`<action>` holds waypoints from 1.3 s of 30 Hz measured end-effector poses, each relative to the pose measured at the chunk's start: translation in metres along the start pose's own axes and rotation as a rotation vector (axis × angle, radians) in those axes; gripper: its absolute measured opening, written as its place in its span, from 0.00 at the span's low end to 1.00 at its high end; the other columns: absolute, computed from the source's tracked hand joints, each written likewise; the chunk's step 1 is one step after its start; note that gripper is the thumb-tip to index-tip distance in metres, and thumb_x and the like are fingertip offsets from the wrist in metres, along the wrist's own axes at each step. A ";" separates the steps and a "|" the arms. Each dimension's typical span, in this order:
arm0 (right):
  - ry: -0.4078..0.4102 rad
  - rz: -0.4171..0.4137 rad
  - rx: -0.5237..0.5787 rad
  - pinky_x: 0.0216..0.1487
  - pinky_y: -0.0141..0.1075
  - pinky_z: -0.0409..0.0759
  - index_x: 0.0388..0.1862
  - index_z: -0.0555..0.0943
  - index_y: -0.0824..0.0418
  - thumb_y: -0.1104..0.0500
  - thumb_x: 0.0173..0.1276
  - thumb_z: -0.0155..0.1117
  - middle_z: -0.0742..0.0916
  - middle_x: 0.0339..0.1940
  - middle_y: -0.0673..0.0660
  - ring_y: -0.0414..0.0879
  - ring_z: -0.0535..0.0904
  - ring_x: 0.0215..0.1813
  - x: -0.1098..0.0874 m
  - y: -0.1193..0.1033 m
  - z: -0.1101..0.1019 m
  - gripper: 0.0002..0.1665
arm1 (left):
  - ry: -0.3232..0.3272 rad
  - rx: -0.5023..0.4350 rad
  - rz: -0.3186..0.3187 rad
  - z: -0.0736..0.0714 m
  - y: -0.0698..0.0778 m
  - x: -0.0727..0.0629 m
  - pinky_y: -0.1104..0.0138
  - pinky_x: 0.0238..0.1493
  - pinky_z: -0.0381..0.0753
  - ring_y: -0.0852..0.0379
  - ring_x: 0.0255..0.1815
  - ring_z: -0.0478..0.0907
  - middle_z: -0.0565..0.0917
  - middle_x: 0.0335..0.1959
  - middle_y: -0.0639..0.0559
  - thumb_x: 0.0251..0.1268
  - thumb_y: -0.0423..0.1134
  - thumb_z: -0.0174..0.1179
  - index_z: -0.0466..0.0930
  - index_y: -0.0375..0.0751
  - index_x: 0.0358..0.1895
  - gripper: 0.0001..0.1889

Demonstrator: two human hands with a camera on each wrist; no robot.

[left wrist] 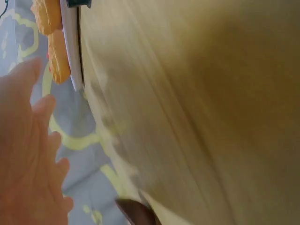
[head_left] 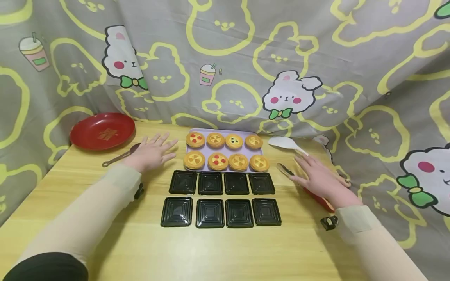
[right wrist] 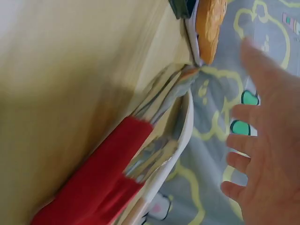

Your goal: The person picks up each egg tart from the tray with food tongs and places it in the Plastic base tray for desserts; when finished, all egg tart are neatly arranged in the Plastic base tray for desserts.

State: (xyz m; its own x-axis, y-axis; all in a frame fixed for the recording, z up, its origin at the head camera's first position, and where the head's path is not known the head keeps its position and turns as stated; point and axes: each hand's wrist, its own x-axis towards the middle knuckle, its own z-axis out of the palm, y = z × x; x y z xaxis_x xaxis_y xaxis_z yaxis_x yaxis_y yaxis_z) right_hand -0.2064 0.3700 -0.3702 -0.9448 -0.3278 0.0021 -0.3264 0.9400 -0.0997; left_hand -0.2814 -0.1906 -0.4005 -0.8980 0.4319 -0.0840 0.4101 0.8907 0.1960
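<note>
My left hand [head_left: 151, 153] hovers over the table with spread fingers and holds nothing. It lies between a dark brown spoon [head_left: 121, 157] and a lilac tray [head_left: 224, 150] of small egg tarts [head_left: 218, 160] with varied toppings. In the left wrist view, the hand [left wrist: 30, 159] shows straight fingers above the wood. My right hand [head_left: 318, 176] is stretched out above red-handled tongs [head_left: 321, 201], which it partly hides in the head view. Beyond its fingers lies a white spoon-like server [head_left: 283, 143]. The right wrist view shows the hand [right wrist: 262, 136] apart from the tongs [right wrist: 103, 164].
Two rows of square black plastic trays [head_left: 210, 212] lie in front of the lilac tray. A red plate [head_left: 102, 132] sits at the back left. Patterned grey cloth [head_left: 232, 66] hangs behind and beside the wooden table [head_left: 204, 253].
</note>
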 end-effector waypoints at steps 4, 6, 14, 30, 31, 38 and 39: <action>0.028 0.058 -0.039 0.58 0.71 0.63 0.72 0.69 0.64 0.31 0.66 0.61 0.72 0.66 0.70 0.70 0.63 0.66 -0.017 0.012 0.004 0.48 | -0.059 -0.002 0.015 0.002 0.008 0.013 0.36 0.70 0.27 0.33 0.78 0.39 0.43 0.80 0.39 0.79 0.61 0.37 0.51 0.50 0.80 0.34; 0.055 0.075 -0.055 0.51 0.70 0.67 0.64 0.75 0.65 0.31 0.63 0.65 0.78 0.56 0.68 0.68 0.68 0.60 -0.023 0.018 0.008 0.45 | -0.083 0.003 0.023 0.003 0.011 0.018 0.35 0.70 0.30 0.32 0.77 0.40 0.45 0.80 0.38 0.79 0.60 0.37 0.51 0.49 0.80 0.33; 0.096 0.029 -0.038 0.28 0.51 0.68 0.23 0.70 0.58 0.41 0.57 0.76 0.75 0.26 0.56 0.59 0.75 0.38 -0.026 0.024 0.018 0.28 | -0.133 -0.025 0.009 0.006 0.013 0.027 0.35 0.71 0.32 0.32 0.77 0.40 0.45 0.80 0.38 0.80 0.57 0.36 0.48 0.47 0.80 0.32; -0.062 0.293 0.133 0.21 0.38 0.65 0.30 0.69 0.63 0.38 0.60 0.72 0.71 0.20 0.53 0.46 0.67 0.20 -0.036 0.037 0.025 0.32 | -0.138 -0.071 -0.006 0.016 0.017 0.032 0.34 0.70 0.33 0.31 0.76 0.42 0.48 0.79 0.37 0.80 0.59 0.34 0.45 0.47 0.80 0.34; -0.073 0.292 0.144 0.21 0.38 0.65 0.32 0.70 0.65 0.39 0.60 0.72 0.72 0.20 0.53 0.46 0.67 0.20 -0.035 0.038 0.025 0.32 | -0.139 -0.075 -0.010 0.016 0.017 0.032 0.34 0.70 0.33 0.30 0.76 0.43 0.48 0.79 0.38 0.80 0.59 0.34 0.45 0.47 0.80 0.34; -0.026 0.249 0.239 0.30 0.40 0.73 0.42 0.75 0.70 0.45 0.60 0.75 0.81 0.28 0.55 0.46 0.74 0.27 -0.035 0.041 0.027 0.31 | -0.156 -0.094 -0.029 0.016 0.018 0.035 0.34 0.70 0.33 0.32 0.77 0.42 0.46 0.79 0.39 0.79 0.60 0.34 0.43 0.49 0.81 0.35; 0.000 0.243 0.267 0.32 0.40 0.75 0.43 0.75 0.70 0.46 0.61 0.75 0.82 0.30 0.56 0.47 0.76 0.29 -0.035 0.041 0.027 0.30 | -0.156 -0.098 -0.026 0.016 0.018 0.035 0.34 0.70 0.34 0.31 0.77 0.42 0.46 0.79 0.39 0.79 0.60 0.34 0.43 0.49 0.81 0.35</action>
State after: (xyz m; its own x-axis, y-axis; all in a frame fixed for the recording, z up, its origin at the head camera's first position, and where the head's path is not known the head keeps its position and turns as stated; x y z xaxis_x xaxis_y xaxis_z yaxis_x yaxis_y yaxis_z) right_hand -0.1856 0.4179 -0.4015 -0.9938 -0.0974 -0.0534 -0.0724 0.9326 -0.3534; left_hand -0.3029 -0.1572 -0.4159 -0.8695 0.4323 -0.2391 0.3628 0.8872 0.2849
